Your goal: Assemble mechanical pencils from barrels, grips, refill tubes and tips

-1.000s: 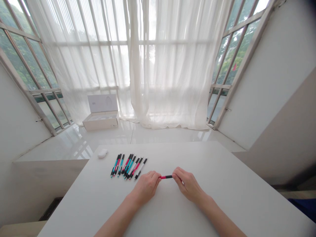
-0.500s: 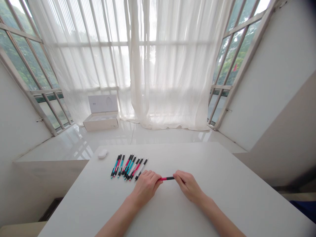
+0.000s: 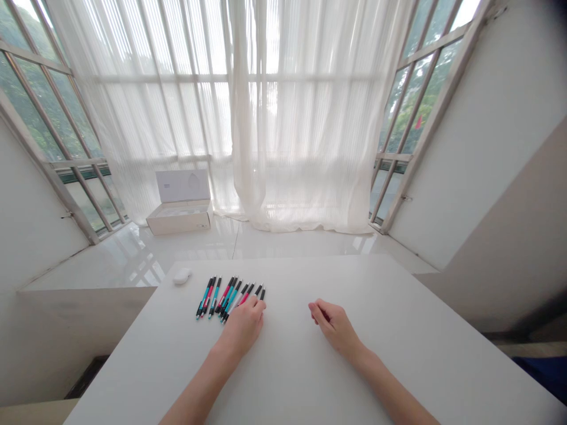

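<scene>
A row of click pens (image 3: 230,297) in teal, red and white, with black grips, lies slanted on the white table (image 3: 301,378). My left hand (image 3: 248,321) is at the right end of this row, its fingers closed round a pen (image 3: 263,291). Only that pen's black end shows past my fingers; my hand hides the rest and the lower parts of the neighbouring pens. Off to the right, my right hand (image 3: 334,323) rests by the tabletop with its fingers curled in, and no object is visible in it.
A small white rounded case (image 3: 182,275) lies near the table's far left corner. An open white box (image 3: 179,218) stands on the glossy ledge (image 3: 248,242) behind, before a sheer curtain (image 3: 305,147).
My left hand has moved left to the row, taking the red and black pen out of my right hand's grasp. The right hand has stayed nearly in place, fingers curled.
</scene>
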Demonstrator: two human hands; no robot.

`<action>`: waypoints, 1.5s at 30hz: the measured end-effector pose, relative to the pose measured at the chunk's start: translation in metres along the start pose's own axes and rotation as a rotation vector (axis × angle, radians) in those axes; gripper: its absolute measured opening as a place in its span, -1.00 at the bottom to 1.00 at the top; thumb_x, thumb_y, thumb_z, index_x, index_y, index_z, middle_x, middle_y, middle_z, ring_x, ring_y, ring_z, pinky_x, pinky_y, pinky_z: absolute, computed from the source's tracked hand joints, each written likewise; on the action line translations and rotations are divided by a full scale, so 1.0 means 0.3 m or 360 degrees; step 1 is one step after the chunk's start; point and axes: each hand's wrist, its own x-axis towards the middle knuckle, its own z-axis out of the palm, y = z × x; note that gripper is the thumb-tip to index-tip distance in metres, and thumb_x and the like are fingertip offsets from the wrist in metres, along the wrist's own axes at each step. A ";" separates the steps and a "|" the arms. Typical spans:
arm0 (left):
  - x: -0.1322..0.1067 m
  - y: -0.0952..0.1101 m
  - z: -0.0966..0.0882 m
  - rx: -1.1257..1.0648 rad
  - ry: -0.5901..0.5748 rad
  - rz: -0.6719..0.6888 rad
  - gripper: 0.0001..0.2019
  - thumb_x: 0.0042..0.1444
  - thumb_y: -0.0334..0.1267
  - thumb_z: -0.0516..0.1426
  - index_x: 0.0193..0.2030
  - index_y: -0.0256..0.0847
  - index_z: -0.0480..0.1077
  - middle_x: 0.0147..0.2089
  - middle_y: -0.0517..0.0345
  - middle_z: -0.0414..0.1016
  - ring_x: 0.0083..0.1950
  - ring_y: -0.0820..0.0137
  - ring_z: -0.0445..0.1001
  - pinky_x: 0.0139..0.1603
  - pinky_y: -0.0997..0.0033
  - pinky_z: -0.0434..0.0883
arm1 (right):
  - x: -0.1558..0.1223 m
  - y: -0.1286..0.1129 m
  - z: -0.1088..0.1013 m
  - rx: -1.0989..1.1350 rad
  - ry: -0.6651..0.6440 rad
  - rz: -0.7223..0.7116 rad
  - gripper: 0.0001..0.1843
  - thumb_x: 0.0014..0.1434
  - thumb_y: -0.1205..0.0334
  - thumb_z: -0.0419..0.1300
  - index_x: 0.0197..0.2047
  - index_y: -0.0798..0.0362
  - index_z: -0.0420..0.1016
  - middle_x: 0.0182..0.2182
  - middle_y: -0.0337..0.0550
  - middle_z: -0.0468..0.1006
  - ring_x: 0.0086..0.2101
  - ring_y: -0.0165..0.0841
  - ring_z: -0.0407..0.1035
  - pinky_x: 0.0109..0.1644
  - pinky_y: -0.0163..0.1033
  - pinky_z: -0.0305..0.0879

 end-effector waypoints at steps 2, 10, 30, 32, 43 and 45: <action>0.002 -0.003 -0.001 0.0056 -0.0055 -0.0034 -0.79 0.24 -0.47 -0.03 -0.15 -0.18 0.39 -0.11 0.06 0.44 -0.18 0.35 0.47 -0.18 0.41 0.37 | -0.003 0.006 0.003 -0.0061 -0.0040 -0.0011 -0.53 0.32 -0.05 -0.11 -0.56 0.00 0.12 -0.63 -0.32 0.24 -0.57 -0.43 0.11 -0.45 -0.33 0.06; 0.014 -0.063 -0.069 0.0123 0.0144 -0.0158 -0.80 0.32 -0.31 -0.04 -0.17 -0.15 0.42 -0.13 0.08 0.49 -0.13 0.32 0.48 -0.19 0.43 0.33 | -0.008 0.019 0.005 -0.0207 -0.0153 -0.0038 -0.57 0.32 0.01 -0.11 -0.55 0.00 0.11 -0.63 -0.33 0.24 -0.57 -0.44 0.08 -0.45 -0.32 0.02; -0.058 -0.375 -0.144 0.0147 0.0029 -0.1196 -0.82 0.15 -0.18 0.05 -0.30 -0.17 0.44 -0.26 0.01 0.56 -0.24 0.18 0.54 -0.36 0.38 0.31 | -0.002 0.047 0.010 -0.0306 -0.0160 -0.0064 -0.56 0.31 0.00 -0.08 -0.56 0.01 0.09 -0.64 -0.34 0.20 -0.57 -0.44 0.05 -0.44 -0.31 -0.02; -0.051 -0.365 -0.153 0.0169 0.0140 -0.1177 -0.82 0.17 -0.21 0.02 -0.30 -0.18 0.42 -0.25 0.00 0.55 -0.24 0.18 0.53 -0.34 0.36 0.33 | -0.002 0.043 0.010 -0.0278 -0.0133 -0.0055 -0.56 0.30 0.01 -0.07 -0.57 0.01 0.10 -0.64 -0.34 0.20 -0.57 -0.45 0.04 -0.44 -0.31 -0.02; -0.008 0.094 0.009 -0.0050 0.0454 0.0567 -0.88 0.15 -0.46 -0.03 -0.27 -0.19 0.26 -0.25 0.09 0.39 -0.26 0.33 0.42 -0.26 0.37 0.41 | -0.009 -0.037 0.003 0.0128 -0.0327 0.0044 -0.58 0.32 -0.04 -0.07 -0.46 0.03 0.30 -0.61 -0.33 0.33 -0.57 -0.45 0.12 -0.46 -0.34 0.08; -0.015 0.116 0.024 -0.0070 0.0419 0.0584 -0.87 0.16 -0.47 -0.04 -0.26 -0.19 0.25 -0.25 0.10 0.38 -0.28 0.35 0.42 -0.29 0.39 0.41 | -0.011 -0.044 0.003 0.0134 -0.0364 0.0039 -0.53 0.32 -0.06 -0.09 -0.54 0.02 0.21 -0.65 -0.35 0.27 -0.58 -0.46 0.09 -0.47 -0.33 0.06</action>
